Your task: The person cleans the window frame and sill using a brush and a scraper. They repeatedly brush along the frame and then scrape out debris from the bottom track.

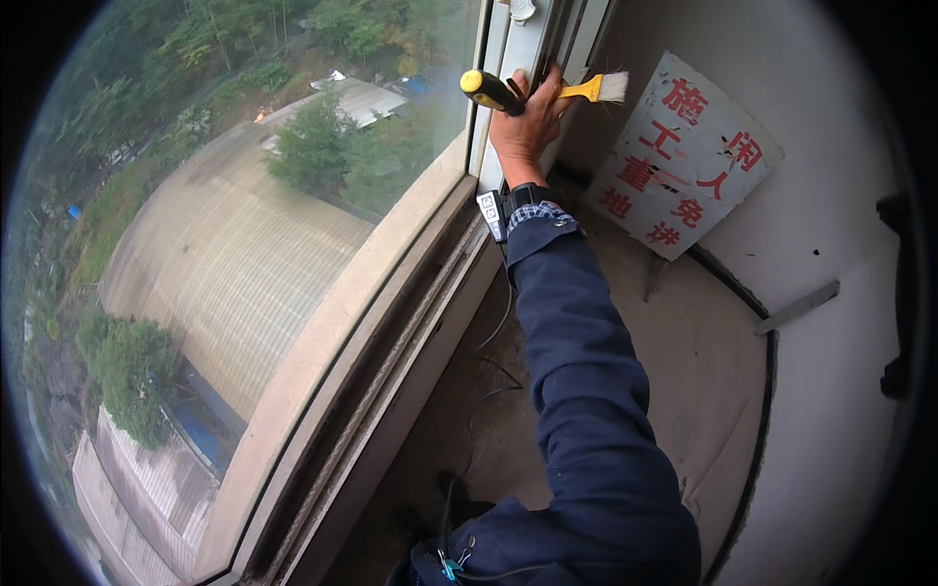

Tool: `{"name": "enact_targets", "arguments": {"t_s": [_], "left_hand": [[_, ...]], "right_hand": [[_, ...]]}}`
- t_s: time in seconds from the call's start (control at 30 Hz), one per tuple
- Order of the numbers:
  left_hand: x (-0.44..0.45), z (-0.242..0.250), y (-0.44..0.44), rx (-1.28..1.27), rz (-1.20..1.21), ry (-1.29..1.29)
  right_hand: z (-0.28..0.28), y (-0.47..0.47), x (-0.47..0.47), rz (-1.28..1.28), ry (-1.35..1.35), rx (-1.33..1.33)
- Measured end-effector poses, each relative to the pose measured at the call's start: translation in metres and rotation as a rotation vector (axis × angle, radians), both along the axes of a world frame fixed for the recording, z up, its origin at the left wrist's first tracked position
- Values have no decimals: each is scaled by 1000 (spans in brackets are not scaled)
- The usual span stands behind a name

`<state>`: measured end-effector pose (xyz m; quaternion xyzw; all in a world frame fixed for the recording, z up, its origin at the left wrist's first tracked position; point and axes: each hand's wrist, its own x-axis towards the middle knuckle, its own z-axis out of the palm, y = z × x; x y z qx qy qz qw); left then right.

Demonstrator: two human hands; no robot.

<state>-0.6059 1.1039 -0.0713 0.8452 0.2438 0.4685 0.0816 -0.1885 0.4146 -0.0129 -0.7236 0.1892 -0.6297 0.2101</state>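
My right hand [526, 128] is raised against the white upright of the window frame [533, 45]. It grips a flat paintbrush [595, 88] with a yellow handle, its pale bristles pointing right. A thick black-and-yellow tool handle [492, 92] sticks out on the hand's left side; its far end is hidden by the hand. Two fingertips rest at the frame post. On the wrist are a black band [529, 195] and a small device [491, 214] with a printed code and a cable. Below runs the dirty lower window track [381, 377]. My left hand is out of view.
A white board [685, 157] with red writing leans against the wall [828, 351] at right. A flat grey strip [799, 308] touches the wall's lower edge. A thin black cable [469, 439] hangs over the floor. Behind the glass [410, 44], roofs [242, 242] and trees lie far below.
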Motion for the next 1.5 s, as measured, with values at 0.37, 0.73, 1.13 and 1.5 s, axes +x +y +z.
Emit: {"name": "enact_targets", "arguments": {"t_s": [0.37,0.73,1.13,1.5], "left_hand": [[-5,-4,16,1,47,-7],[-27,-10,23,-24,121,-40],[-6,51,-28,-224,-59,-259],[-10,42,20,-115,-125,-168]], "right_hand": [[-1,-1,2,-38,-29,-85],[6,-5,-9,-22,154,-143],[14,-7,-39,58,449,-71],[18,4,-38,68,470,-21]]}}
